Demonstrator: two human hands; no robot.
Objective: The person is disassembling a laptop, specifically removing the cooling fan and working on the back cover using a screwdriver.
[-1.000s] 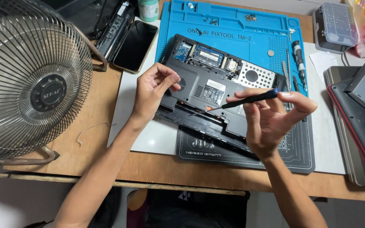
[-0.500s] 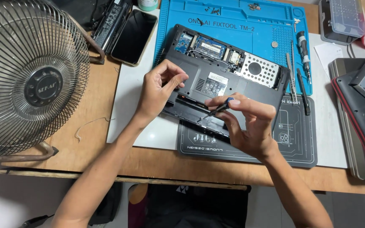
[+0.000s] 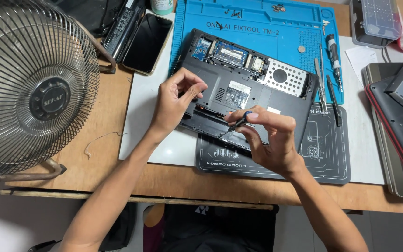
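Black plastic made up the underside of the opened laptop (image 3: 239, 93), which lay upside down across the blue repair mat (image 3: 257, 28) and a dark grey mat (image 3: 323, 154) on the wooden table (image 3: 71, 154). Its far covers were off, baring green circuit boards and a perforated silver drive cage (image 3: 283, 77).

The person's right hand (image 3: 269, 140) hovered over the laptop's near edge, thumb and fingers pinched together around a slim black screwdriver (image 3: 236, 125). The tool slanted down to the left, its tip touching the near strip of the case. The left hand (image 3: 176, 100) rested on the laptop's left side, fingers curled in with the fingertips pressed on the case by the battery bay; it gripped nothing that I could see.

Loose tools, among them a second screwdriver (image 3: 334, 53) and tweezers (image 3: 319, 79), lay just right of the laptop on the blue mat. A dark phone (image 3: 148, 42) lay face up near the mat's left edge. A metal-caged fan (image 3: 29, 88) stood at the left end of the table.
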